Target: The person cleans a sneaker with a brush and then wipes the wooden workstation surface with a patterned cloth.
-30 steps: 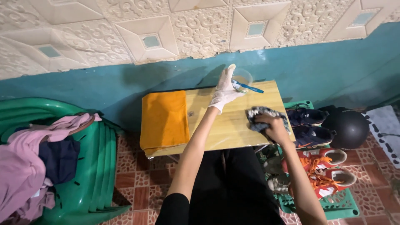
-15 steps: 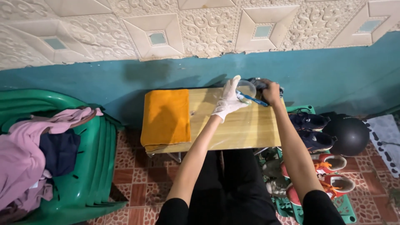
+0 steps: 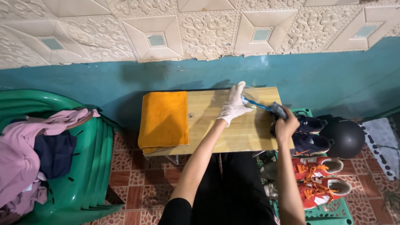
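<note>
My left hand (image 3: 234, 105), in a white glove, rests against a clear bowl (image 3: 251, 96) at the far edge of a small wooden table (image 3: 233, 133), fingers stretched along its side. A thin blue brush (image 3: 256, 104) runs from the bowl toward my right hand. My right hand (image 3: 286, 124), bare, is at the table's right edge, closed around a dark grey cloth (image 3: 278, 110). Whether it also touches the brush end is unclear.
A folded orange towel (image 3: 163, 120) covers the table's left end. Green plastic chairs (image 3: 89, 166) with piled clothes (image 3: 25, 146) stand left. On the right are dark shoes (image 3: 310, 143), red and orange shoes (image 3: 321, 179) and a black helmet (image 3: 348, 138). A teal wall is behind.
My right hand went up to the bowl with the dark cloth, then came back down to the table's right edge. The gloved left hand stayed at the bowl.
</note>
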